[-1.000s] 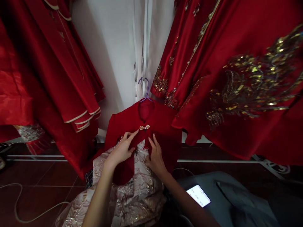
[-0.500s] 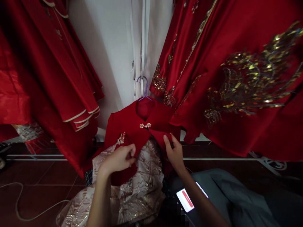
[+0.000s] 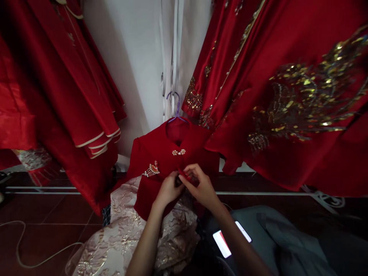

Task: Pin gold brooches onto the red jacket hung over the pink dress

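Observation:
A red jacket (image 3: 155,142) hangs on a purple hanger (image 3: 177,109) in front of me. A pearl clasp (image 3: 178,152) fastens its collar, and a beaded brooch (image 3: 152,169) sits on its left side in view. My left hand (image 3: 171,188) is closed at the front opening, fingertips pressed to the red edge. My right hand (image 3: 198,182) meets it there, pinching a fold of the other front panel between thumb and fingers. What lies between the fingertips is mostly hidden. Below the jacket spreads a pale pink-gold brocade fabric (image 3: 123,230).
Red garments (image 3: 66,84) hang on the left; a red garment with gold sequins (image 3: 304,92) hangs on the right. A white rail (image 3: 258,193) runs low behind. Lit phones (image 3: 222,244) lie near dark grey cloth (image 3: 267,222). A white cable (image 3: 21,253) curls over the tiled floor.
My left hand has moved right and up, and my right hand slightly left, bringing the two front edges together. The brooch now shows fully.

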The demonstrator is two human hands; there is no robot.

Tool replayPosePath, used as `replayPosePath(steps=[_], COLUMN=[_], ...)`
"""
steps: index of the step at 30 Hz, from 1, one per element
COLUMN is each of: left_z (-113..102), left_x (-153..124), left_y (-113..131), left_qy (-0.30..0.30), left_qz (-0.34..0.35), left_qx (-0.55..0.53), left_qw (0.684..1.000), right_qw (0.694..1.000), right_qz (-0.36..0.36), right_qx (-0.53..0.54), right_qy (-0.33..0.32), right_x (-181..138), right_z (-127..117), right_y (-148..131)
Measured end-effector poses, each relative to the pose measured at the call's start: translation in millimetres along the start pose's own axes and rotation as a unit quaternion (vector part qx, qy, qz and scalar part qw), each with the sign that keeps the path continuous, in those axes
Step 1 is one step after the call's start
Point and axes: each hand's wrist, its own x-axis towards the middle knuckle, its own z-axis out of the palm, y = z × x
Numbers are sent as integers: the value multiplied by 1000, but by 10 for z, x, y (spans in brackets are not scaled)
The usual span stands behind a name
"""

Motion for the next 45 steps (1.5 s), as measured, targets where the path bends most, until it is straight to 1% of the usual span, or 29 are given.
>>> replayPosePath(steps=[1, 2, 4, 5, 6, 7, 8, 10, 12, 16, 17, 18, 20, 22, 23, 24, 26, 28, 29, 33, 35, 37, 39, 41, 42, 45], left_z=[-114, -228, -420, -485, -526, -547, -550, -528, -497, -483, -489, -497, -510, -514, -512, -507, -495, -487, -485, -492, -498, -505, -518, -536, -546, -568], left_x=[-13, -23, -32, -31, -29, -25, -20, -14, -11, -15, -16, -17, -16, -11, -7, -2, 7, 12, 12, 0, -4, -3, 2, 11, 17, 38], left_y=[14, 12, -54, -115, -188, -263, -333, -432, -463, -398, -378, -361, -339, -329, -326, -323, -316, -305, -298, -276, -275, -282, -291, -296, -296, -277], left_qy=[43, 107, 257, 317, 353, 363, 356, 322, 306, 314, 312, 304, 279, 258, 253, 253, 256, 255, 254, 261, 254, 255, 280, 307, 310, 296], left_qz=[-6, -19, -48, -61, -71, -79, -86, -92, -90, -84, -87, -90, -96, -100, -100, -102, -106, -108, -108, -103, -101, -95, -91, -91, -92, -90], left_qx=[-10, -10, -3, -10, -30, -62, -101, -170, -211, -248, -255, -264, -282, -293, -293, -291, -289, -290, -289, -272, -272, -279, -280, -271, -265, -254], left_qw=[999, 994, 965, 946, 932, 926, 925, 927, 924, 912, 911, 911, 913, 915, 917, 917, 916, 916, 917, 921, 923, 921, 914, 908, 908, 916], right_qw=[1000, 999, 999, 999, 999, 999, 998, 996, 991, 975, 971, 970, 975, 981, 984, 987, 993, 994, 993, 987, 986, 986, 986, 986, 987, 991], right_qz=[-2, -4, 4, 13, 26, 42, 57, 81, 94, 123, 132, 136, 129, 106, 92, 78, 53, 45, 49, 91, 100, 93, 81, 69, 61, 24], right_qx=[-12, -22, -32, -29, -23, -12, 3, 44, 91, 185, 198, 200, 175, 126, 105, 90, 78, 89, 97, 120, 120, 118, 119, 126, 131, 120], right_qy=[-17, -28, -32, -29, -23, -15, -4, 19, 32, -12, -13, 0, 54, 104, 112, 106, 72, 44, 40, 61, 66, 71, 83, 82, 73, 47], right_x=[-4, -9, -15, -13, -6, 6, 23, 70, 121, 211, 238, 270, 348, 428, 461, 486, 510, 508, 504, 513, 525, 528, 519, 506, 503, 508], right_z=[32, 60, 113, 137, 160, 182, 201, 229, 248, 325, 366, 416, 538, 669, 729, 782, 859, 904, 919, 976, 1003, 1019, 1015, 995, 983, 947], right_y=[13, 29, 69, 91, 113, 134, 154, 184, 202, 246, 267, 293, 357, 420, 447, 469, 505, 539, 558, 645, 679, 693, 683, 649, 625, 540])
